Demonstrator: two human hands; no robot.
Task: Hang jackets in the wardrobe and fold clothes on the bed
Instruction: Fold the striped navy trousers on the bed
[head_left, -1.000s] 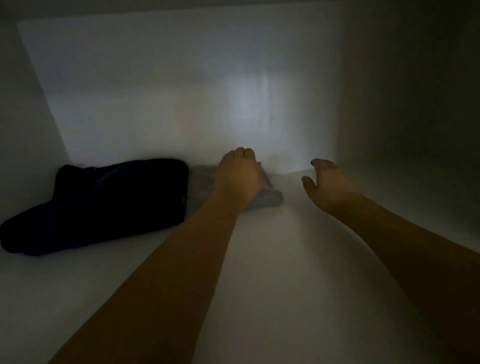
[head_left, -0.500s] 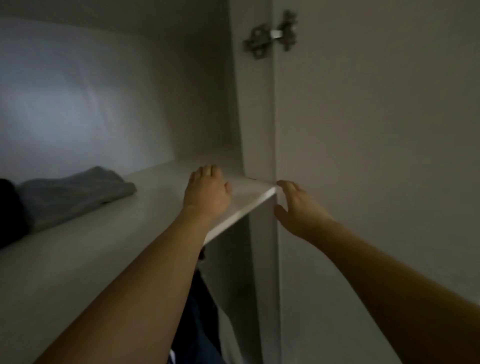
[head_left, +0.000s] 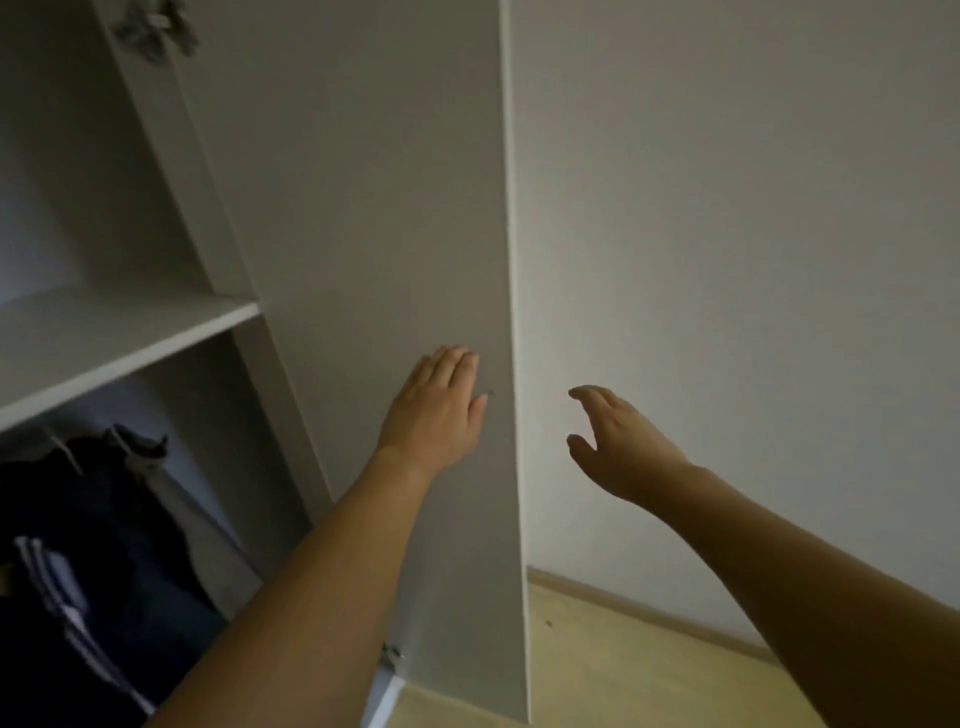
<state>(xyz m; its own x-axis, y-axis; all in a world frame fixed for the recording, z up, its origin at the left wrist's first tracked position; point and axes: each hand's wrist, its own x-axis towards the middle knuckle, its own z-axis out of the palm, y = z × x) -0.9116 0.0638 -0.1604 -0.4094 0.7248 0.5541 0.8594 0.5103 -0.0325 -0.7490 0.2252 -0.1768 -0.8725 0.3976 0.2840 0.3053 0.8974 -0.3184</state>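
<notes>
The wardrobe (head_left: 156, 234) stands open, its door (head_left: 374, 260) swung out with the free edge toward the wall (head_left: 727, 234). Dark jackets (head_left: 93, 545) hang below the shelf (head_left: 119, 332), at the wardrobe's lower left. The left hand (head_left: 439, 408) lies flat on the door's inner face near that edge, fingers straight, holding nothing. The right hand (head_left: 613, 441) hovers beyond the edge, loosely spread and empty. Closing looks to be the step: push evenly near the free edge and keep the fingers out of the gap.
</notes>
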